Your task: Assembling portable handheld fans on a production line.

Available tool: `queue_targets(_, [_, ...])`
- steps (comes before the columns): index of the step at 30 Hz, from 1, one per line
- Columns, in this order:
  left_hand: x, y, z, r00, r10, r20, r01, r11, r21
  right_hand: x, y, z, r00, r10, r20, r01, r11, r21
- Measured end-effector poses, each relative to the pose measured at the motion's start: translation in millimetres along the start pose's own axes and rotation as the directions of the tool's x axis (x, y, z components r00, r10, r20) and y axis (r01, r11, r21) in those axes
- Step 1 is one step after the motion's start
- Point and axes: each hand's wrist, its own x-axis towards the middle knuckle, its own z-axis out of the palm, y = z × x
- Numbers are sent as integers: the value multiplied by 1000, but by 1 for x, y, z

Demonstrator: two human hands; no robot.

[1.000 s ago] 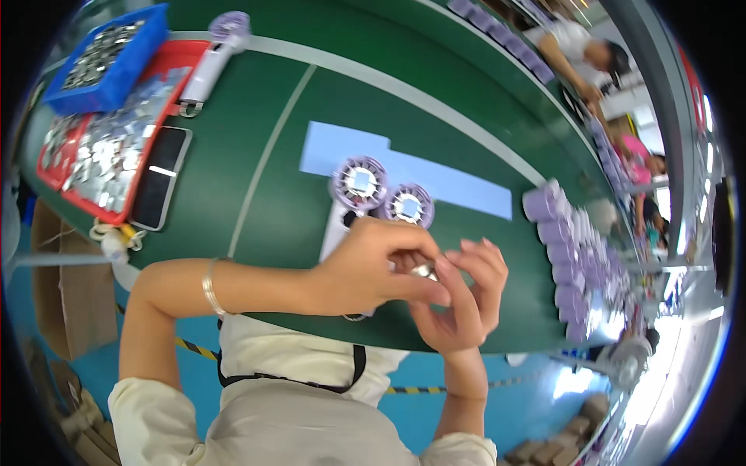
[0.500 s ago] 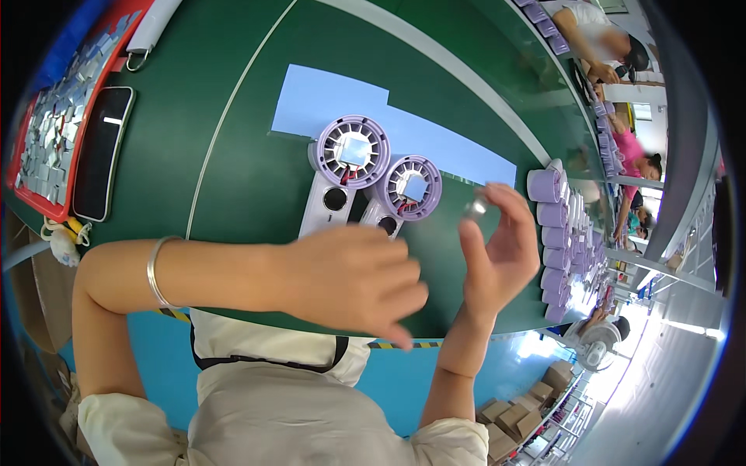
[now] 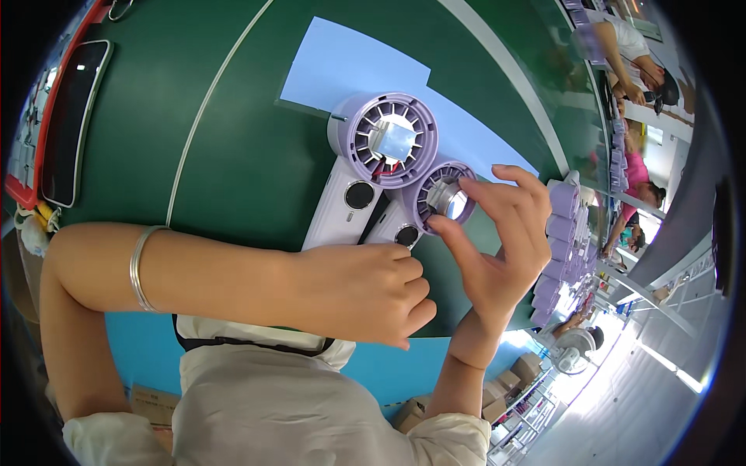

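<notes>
Across comes the right hand (image 3: 509,252), carrying its round silver cap (image 3: 454,203) from beside the fans to over the right-side lilac handheld fan (image 3: 424,200), thumb and fingertips narrow on the rim. Keeping it level and centred should serve best, I'd judge; whether it touches the hub, can't tell! Left hand (image 3: 365,289) curls into a loose fist, contents hidden, covering the handle ends. Red tray (image 3: 20,193)? Cut off at left.

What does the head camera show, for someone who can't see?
A right hand pinches a shiny disc at one of two purple fans on a green table. The left hand, palm hidden, is by their handles.
</notes>
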Motion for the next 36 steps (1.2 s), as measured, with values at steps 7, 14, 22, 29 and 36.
queue_targets(7, [0,3,4,999,-35,-25,34,999,-43,7,6,0,994,-99,46,97,995,38])
queue_targets(14, [0,6,8,998,-60,23,58,997,43,9,16,1,969,45,244,-147,896,418])
queue_targets(22, [0,6,5,996,-71,58,69,997,44,12,19,12,997,-9,73,-26,881,472])
queue_targets(29, [1,3,0,997,-50,54,48,998,36,11,22,14,999,-12,53,-14,886,463])
queue_targets(36, [6,-4,-6,993,-114,34,119,952,-281,-10,27,6,996,89,-20,-52,740,671])
